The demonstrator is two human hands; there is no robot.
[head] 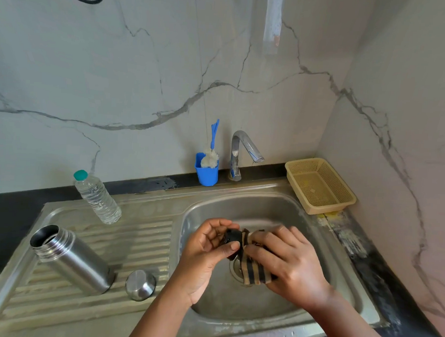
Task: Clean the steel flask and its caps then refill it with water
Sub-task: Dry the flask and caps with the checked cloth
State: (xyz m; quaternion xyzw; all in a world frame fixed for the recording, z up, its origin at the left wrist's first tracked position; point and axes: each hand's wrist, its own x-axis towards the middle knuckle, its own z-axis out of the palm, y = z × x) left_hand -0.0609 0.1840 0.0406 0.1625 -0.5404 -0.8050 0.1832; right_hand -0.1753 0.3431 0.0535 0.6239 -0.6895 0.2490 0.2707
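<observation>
Since I'm wiping over the sink (316, 218), my left hand (207, 254) pinches the black inner cap (232, 239); right hand (286, 260) grips the striped cloth (252, 271); steel flask (69, 258) stands uncapped on the drainboard (147, 231), so it's clear.

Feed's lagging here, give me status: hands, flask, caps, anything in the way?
Left hand grips black inner cap; right hand wipes it with striped cloth over sink. Steel flask open on drainboard, steel cap beside it. Nothing in the way.
</observation>
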